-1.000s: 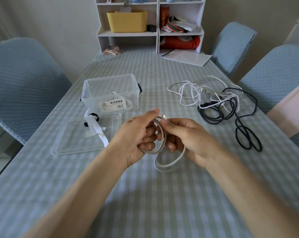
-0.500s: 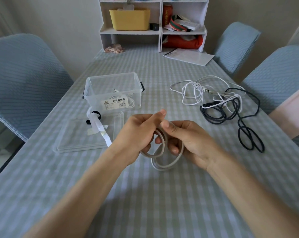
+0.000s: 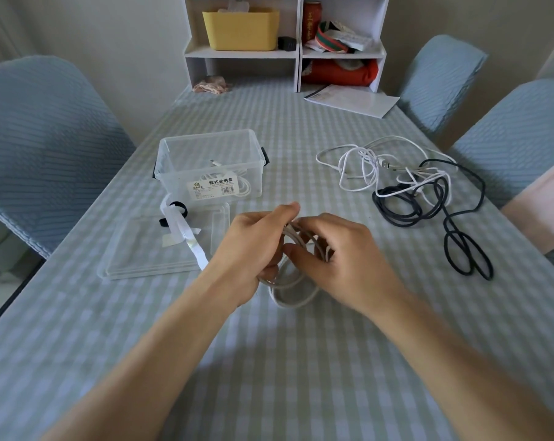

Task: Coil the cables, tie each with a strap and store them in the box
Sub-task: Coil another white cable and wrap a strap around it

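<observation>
Both hands meet over the middle of the table on a coiled white cable [image 3: 293, 291]. My left hand [image 3: 253, 249] grips the coil's left side, thumb on top. My right hand [image 3: 336, 259] curls its fingers through the loops from the right. The clear plastic box [image 3: 173, 151] stands behind my left hand with a white cable inside. White and black straps [image 3: 180, 224] lie on the flat clear lid [image 3: 132, 253] in front of the box. A loose white cable [image 3: 364, 167] and a loose black cable [image 3: 460, 237] are tangled at the right.
Blue-covered chairs stand at the left [image 3: 37, 148] and right [image 3: 520, 135] of the table. A white shelf unit [image 3: 285, 52] with a yellow bin [image 3: 242, 28] stands at the far end, with papers [image 3: 352, 100] lying before it.
The hands have closed in around the coil, and my right fingers now reach through its loops. The view has tilted slightly, so everything sits a little lower in the frame.
</observation>
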The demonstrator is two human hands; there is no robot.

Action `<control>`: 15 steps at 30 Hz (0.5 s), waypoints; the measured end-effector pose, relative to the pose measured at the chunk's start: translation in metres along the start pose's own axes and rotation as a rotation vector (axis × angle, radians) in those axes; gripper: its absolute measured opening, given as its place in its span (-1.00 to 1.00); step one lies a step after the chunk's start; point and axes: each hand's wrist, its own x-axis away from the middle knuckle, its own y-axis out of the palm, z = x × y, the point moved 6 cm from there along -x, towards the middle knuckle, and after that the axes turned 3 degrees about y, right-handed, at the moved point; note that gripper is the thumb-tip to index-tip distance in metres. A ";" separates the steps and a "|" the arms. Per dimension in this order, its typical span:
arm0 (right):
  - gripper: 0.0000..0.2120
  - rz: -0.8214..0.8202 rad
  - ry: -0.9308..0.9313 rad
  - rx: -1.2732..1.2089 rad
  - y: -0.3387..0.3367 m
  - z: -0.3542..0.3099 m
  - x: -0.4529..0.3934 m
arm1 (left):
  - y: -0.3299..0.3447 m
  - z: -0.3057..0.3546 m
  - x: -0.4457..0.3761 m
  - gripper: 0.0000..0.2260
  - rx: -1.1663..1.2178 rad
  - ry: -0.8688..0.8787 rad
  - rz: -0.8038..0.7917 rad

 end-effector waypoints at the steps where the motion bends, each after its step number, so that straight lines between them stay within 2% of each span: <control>1: -0.80 0.010 0.002 0.027 0.000 0.001 0.000 | 0.000 -0.001 0.000 -0.57 0.020 -0.005 0.007; 5: -0.61 0.021 -0.003 0.098 0.001 0.003 0.000 | -0.002 -0.003 -0.002 -0.51 0.091 -0.004 0.038; 8: -0.60 0.009 -0.027 0.111 0.002 0.002 0.001 | 0.001 -0.004 -0.002 -0.48 0.059 -0.007 -0.002; 10: -0.59 -0.003 -0.024 0.106 0.003 0.003 0.002 | 0.001 -0.003 -0.002 -0.55 0.001 0.007 -0.018; 13: -0.58 -0.010 -0.019 0.089 0.002 0.001 0.002 | -0.001 -0.001 -0.003 -0.61 -0.129 0.070 0.016; 15: -0.58 -0.012 0.005 0.030 0.001 0.001 0.001 | -0.001 -0.001 -0.004 -0.56 -0.104 0.084 0.038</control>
